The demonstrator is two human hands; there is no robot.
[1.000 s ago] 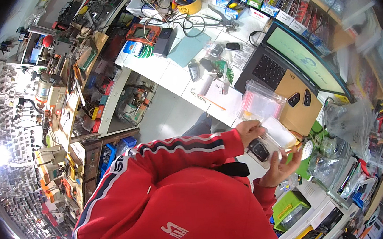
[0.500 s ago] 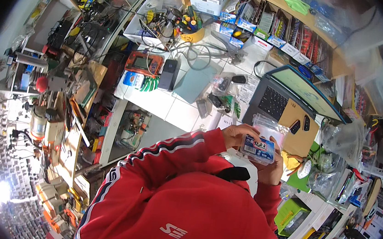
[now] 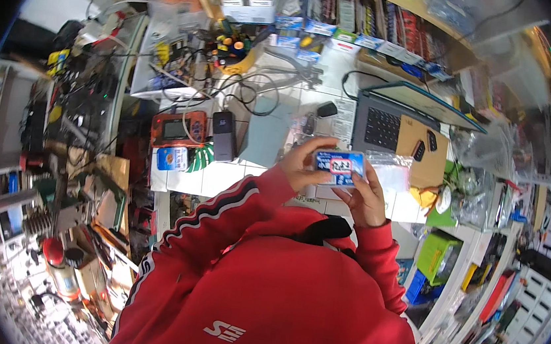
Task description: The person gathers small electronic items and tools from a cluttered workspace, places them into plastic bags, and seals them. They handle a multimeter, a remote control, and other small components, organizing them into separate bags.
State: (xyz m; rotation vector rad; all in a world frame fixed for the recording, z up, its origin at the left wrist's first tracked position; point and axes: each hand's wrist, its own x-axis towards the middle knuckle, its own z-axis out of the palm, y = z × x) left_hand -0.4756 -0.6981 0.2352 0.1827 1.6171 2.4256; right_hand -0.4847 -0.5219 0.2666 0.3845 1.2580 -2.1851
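Laptop [image 3: 380, 129] right of box [image 3: 340, 159]

The left hand [image 3: 300, 166] and right hand [image 3: 368, 199] grip a blue-labelled box [image 3: 340, 166] between them, above the white surface [image 3: 215, 177]. Beyond them to the right stands an open laptop [image 3: 380, 128]; left of the hands lies an orange-framed device [image 3: 177, 127].

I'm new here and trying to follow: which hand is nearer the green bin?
Right. The right hand, on the blue box's right side, is up and left of the green bin in the picture; the left hand, at the box's left side, is farther left.
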